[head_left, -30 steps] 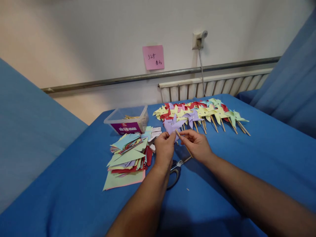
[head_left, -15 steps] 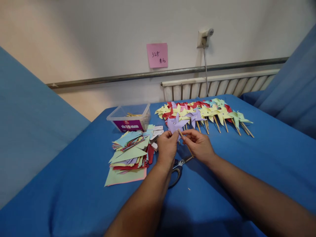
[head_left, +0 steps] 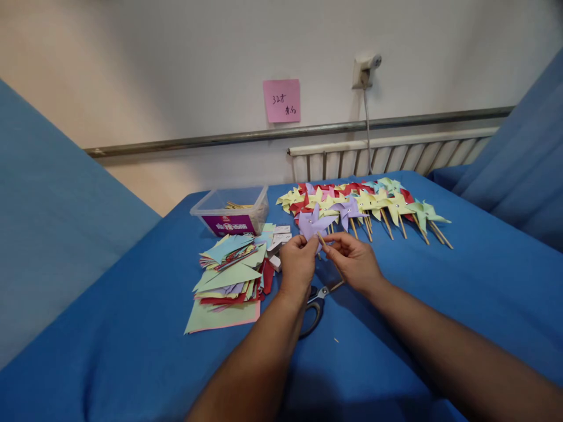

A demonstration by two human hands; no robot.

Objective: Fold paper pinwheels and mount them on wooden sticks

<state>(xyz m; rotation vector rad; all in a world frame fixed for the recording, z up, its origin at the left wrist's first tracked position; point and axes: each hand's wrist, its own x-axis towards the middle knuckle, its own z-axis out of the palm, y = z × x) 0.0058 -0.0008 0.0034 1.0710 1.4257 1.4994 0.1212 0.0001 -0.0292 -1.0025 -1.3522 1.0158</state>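
A purple paper pinwheel [head_left: 313, 224] is pinched in my left hand [head_left: 299, 261], its blades pointing up and away. My right hand [head_left: 355, 261] grips a thin wooden stick [head_left: 322, 239] between thumb and fingers, its upper end against the back of the pinwheel. Whether stick and pinwheel are joined cannot be seen. Under my hands lie dark-handled scissors [head_left: 315, 310], partly covered by my left wrist. Finished pinwheels in several colours [head_left: 369, 202] lie in rows behind my hands, their sticks toward me.
Left of my hands are stacked coloured paper pieces [head_left: 231, 275] and small white boxes [head_left: 280, 237]. A clear plastic tub [head_left: 233, 214] with sticks stands behind them. A blue cloth [head_left: 132, 328] covers the table. Blue curtains [head_left: 57, 234] hang at both sides; a radiator [head_left: 396, 155] is at the wall.
My hands stay almost in place, still on the purple pinwheel and the stick. The right hand's fingers have shifted very slightly along the stick; the view has tilted a little.
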